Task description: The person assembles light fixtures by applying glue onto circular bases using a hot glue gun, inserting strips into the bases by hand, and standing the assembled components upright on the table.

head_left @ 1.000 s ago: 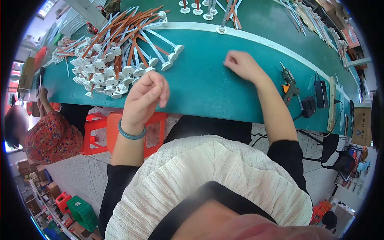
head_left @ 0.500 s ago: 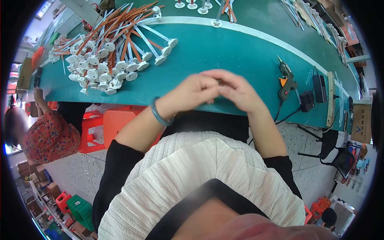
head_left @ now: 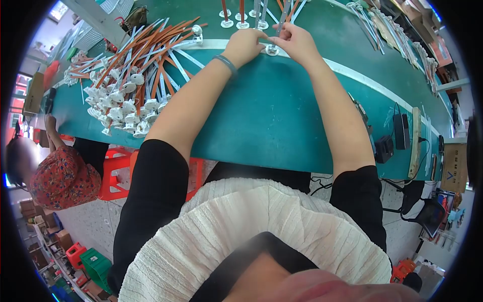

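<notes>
Both arms reach across the table to a grey flat strip (head_left: 286, 11) standing upright on a round white base (head_left: 272, 50). My right hand (head_left: 300, 44) has its thumb and fingers closed around the lower part of this strip. Just left of it, my left hand (head_left: 244, 47) is curled with its fingertips close to the strip and base; whether they grip anything is hidden. More upright strips on round white bases, brown ones (head_left: 242, 15) among them, stand behind my left hand. A large heap of brown and grey strips with white bases (head_left: 118, 95) lies left of my left forearm.
A glue gun (head_left: 360, 109) lies mostly hidden behind my right forearm. Black power adapters (head_left: 401, 131) and a wooden strip (head_left: 415, 136) are at the right. More strips with white ends (head_left: 425, 63) lie far right. A person in a red patterned shirt (head_left: 65, 173) sits at the left.
My hands were together over the near part of the table. They have moved forward and apart to the upright strip, and my right hand has closed on it.
</notes>
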{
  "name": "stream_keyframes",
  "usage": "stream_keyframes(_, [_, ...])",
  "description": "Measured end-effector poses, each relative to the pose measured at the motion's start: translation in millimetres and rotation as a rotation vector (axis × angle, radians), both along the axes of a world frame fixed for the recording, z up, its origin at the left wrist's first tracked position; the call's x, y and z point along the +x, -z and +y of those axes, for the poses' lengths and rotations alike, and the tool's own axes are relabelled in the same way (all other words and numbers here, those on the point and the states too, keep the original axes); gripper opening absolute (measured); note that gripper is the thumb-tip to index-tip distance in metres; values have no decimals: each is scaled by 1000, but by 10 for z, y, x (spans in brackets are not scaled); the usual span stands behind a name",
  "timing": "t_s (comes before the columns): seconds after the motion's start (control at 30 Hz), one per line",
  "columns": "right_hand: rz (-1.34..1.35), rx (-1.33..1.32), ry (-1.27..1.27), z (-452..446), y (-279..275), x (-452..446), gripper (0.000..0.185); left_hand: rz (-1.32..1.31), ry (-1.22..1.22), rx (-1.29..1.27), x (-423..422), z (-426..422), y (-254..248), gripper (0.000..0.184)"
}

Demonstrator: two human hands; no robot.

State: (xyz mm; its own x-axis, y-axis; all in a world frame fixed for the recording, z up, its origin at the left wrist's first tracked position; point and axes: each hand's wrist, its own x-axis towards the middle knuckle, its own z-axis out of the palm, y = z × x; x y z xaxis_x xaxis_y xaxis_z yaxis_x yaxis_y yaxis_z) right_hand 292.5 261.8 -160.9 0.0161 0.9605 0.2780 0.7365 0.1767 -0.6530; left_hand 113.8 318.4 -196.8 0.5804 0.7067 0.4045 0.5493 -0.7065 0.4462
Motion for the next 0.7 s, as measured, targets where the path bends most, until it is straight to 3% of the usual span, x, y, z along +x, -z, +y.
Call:
stream_keyframes(0.13, [-116, -21, 28, 34, -11, -27, 26, 136, -20, -45, 63, 88, 27, 19])
stream_keyframes(0.23, [-149, -12, 29, 51, -7, -32, 25, -243, -74, -127, -127, 63, -222, 18])
stream_keyframes(0.27, [-142, -2, 26, 45, 4, -17, 25, -680, 25, -384, -278, -55, -488, 14])
stream_keyframes(0.3, [-122, 26, 22, 53, 26, 3, 25, -869, 109, -391, -574, 56, -635, 10])
stream_keyframes(0.33, [-103, 53, 15, 66, 63, 14, 25, -1411, 533, -853, -985, 203, -819, 7])
stream_keyframes(0.4, [-65, 95, 4, 51, 113, 17, 26, -1715, 732, -518, -1236, -580, -1523, 7])
stream_keyframes(0.47, [-23, 129, 3, 30, 130, 43, 28, -1818, 1064, -594, -1733, -761, -1635, 11])
stream_keyframes(0.57, [46, 12, 48, -130, 50, 144, 28, -1724, 910, -601, -1847, -1001, -1501, 2])
stream_keyframes(0.7, [587, -112, 44, -508, -18, 257, 23, -1512, 502, -816, -1496, -1134, -919, 8])
